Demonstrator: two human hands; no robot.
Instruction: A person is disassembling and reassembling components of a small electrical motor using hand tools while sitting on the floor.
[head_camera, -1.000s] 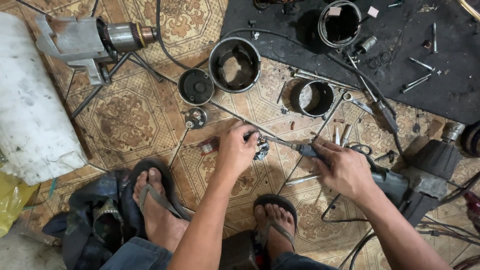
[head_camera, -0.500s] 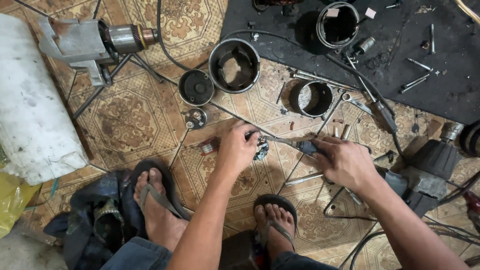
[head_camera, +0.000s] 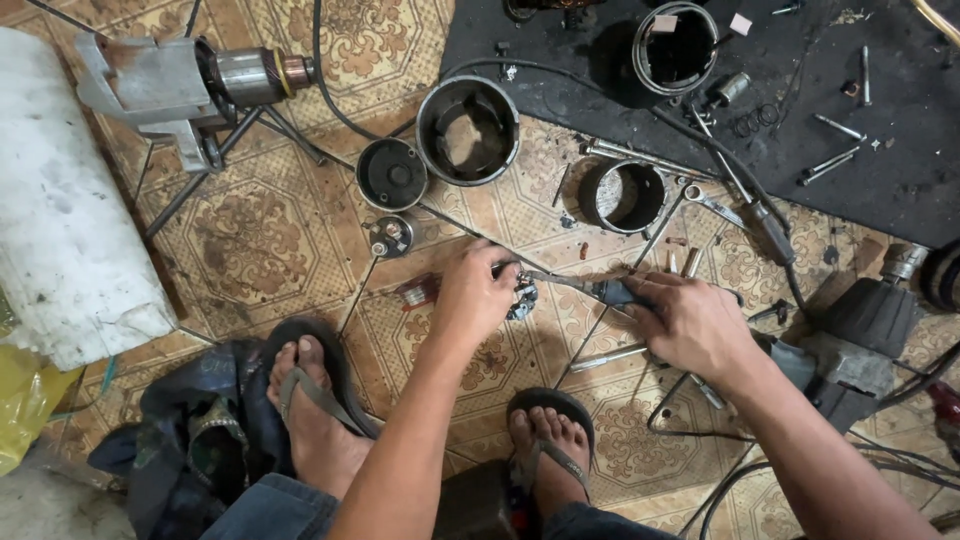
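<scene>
The left hand (head_camera: 472, 292) pinches a small dark metal part (head_camera: 521, 297) down on the patterned floor tiles (head_camera: 250, 240). The right hand (head_camera: 692, 322) grips a black-handled tool (head_camera: 600, 290), its thin shaft touching the part.

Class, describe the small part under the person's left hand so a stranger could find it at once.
Start at the patterned tile floor between the two hands. The left hand presses down a small dark metal part, and the right hand points a thin tool at it. Unlike the open metal rings beyond, it is tiny and held.
</scene>
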